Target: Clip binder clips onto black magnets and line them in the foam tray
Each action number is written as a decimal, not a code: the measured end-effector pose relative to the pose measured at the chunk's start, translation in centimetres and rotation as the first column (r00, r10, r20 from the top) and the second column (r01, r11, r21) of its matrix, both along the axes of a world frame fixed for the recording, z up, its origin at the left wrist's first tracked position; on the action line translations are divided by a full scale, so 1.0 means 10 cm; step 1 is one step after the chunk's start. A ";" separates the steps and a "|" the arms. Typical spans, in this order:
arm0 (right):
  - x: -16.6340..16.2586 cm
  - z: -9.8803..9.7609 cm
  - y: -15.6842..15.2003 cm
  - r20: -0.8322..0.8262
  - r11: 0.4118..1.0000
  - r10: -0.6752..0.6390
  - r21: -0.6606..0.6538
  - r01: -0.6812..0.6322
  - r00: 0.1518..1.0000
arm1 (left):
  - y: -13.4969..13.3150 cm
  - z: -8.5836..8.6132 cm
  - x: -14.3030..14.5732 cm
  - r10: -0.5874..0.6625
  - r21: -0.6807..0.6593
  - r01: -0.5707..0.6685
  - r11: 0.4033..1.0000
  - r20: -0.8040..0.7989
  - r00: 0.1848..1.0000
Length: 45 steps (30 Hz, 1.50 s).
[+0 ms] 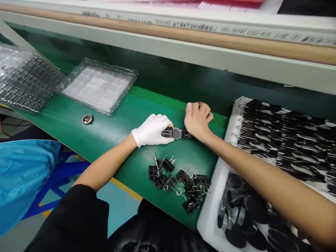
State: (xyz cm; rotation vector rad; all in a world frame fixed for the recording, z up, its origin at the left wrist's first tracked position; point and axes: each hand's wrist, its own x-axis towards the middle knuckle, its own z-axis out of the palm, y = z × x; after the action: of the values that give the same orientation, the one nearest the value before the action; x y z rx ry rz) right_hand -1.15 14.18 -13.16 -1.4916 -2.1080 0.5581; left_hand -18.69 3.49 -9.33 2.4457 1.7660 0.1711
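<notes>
While the left hand (154, 130), in a white glove, pinches a black clip (168, 132) between thumb and fingers, the bare right hand (198, 119) sits just across from it with its fingers loosely bent. Whether the right hand has hold of anything cannot be told, since its palm and heel partly cover a second clip (186, 134). Between these two clips lies a small round disc (176, 133) with a dark grey face and a pale rim; the first clip meets its left edge, and the second is close by its right edge.

Nearer the person's body, a loose heap of black clips (186, 178) rests on the green table (115, 131), their wire handles pointing every which way. Right of the heap stands a white foam box (210, 213), packed with rows of clips (262, 120) toward the back and a jumble of dark round pieces (256, 208) toward the front. The right forearm reaches over it.

Well to the left, a small round part (87, 119) lies alone on the table. Behind it is a clear plastic tray (111, 69) with a whitish layer inside, beside a stack of clear trays (23, 80). Along the back runs a pale shelf (183, 52).
</notes>
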 end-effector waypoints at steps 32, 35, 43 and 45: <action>0.52 0.62 -0.26 -0.397 0.674 0.482 -0.402 -0.620 0.781 | -0.12 0.18 0.21 0.478 -0.345 -0.332 0.878 0.666 0.573; 0.63 0.67 -0.36 -0.359 0.718 0.478 -0.366 -0.592 0.802 | -0.13 0.15 0.19 0.451 -0.382 -0.243 0.891 0.704 0.548; 2.78 1.20 -0.40 -0.188 0.895 0.434 0.204 -0.398 0.881 | -0.04 0.09 0.01 0.345 -0.290 -0.192 0.938 0.702 0.623; 3.57 1.13 -0.32 -0.119 0.941 0.283 0.226 -0.252 0.952 | 0.01 0.08 -0.02 0.325 -0.257 -0.203 0.945 0.666 0.672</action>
State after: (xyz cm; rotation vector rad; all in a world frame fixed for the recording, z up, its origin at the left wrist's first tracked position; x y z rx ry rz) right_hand 34.51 10.98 -1.90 -1.0217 -2.1882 0.5096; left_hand -18.86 3.63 -8.57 1.6329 1.6462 0.8325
